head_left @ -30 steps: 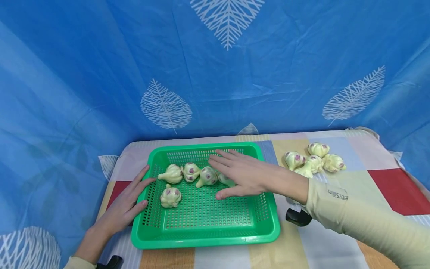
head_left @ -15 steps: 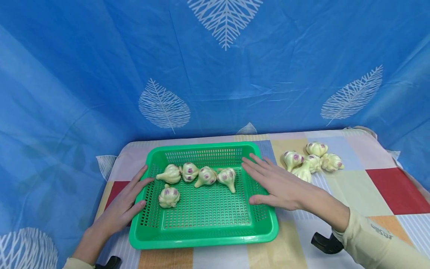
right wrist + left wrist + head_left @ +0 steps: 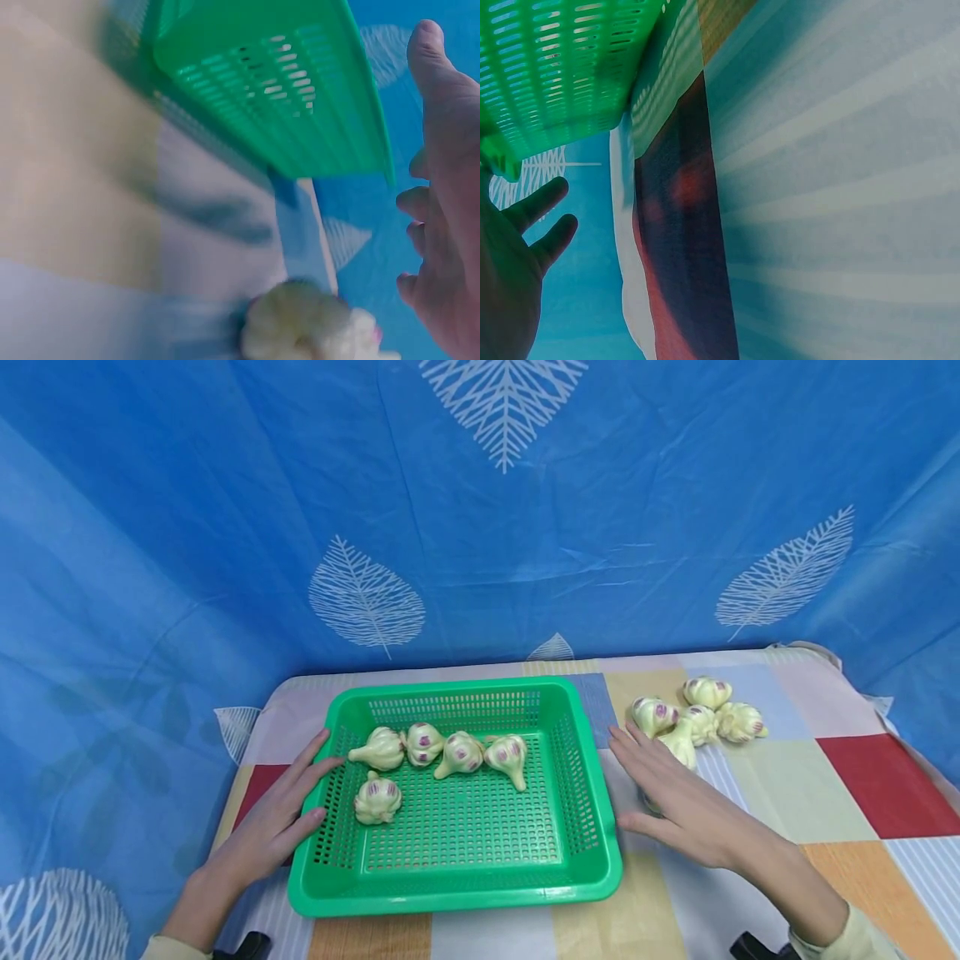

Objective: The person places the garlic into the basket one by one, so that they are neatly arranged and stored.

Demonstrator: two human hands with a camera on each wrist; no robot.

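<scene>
A green plastic basket (image 3: 457,902) stands on the table with several garlic bulbs in it, four-sided and perforated. One garlic bulb (image 3: 378,798) lies apart near its left side, the others form a row towards the back. My left hand (image 3: 262,827) rests on the basket's left rim, fingers spread and straight. To the right of the basket, my right hand (image 3: 690,806) hovers with straight fingers and holds nothing. Just beyond its fingertips lies a pile of garlic bulbs (image 3: 701,724); the hand partly hides a bulb at the near side. In the right wrist view a garlic bulb (image 3: 296,322) appears blurred below the hand.
A checked, patchwork-patterned cloth (image 3: 757,802) covers the table. Behind and to the left hangs a blue curtain (image 3: 480,568) with white leaf prints. Black straps (image 3: 251,946) show at both wrists.
My right hand has moved from over the basket out past its right rim, towards the pile, uncovering the rightmost bulb in the row. The left hand stays on the rim.
</scene>
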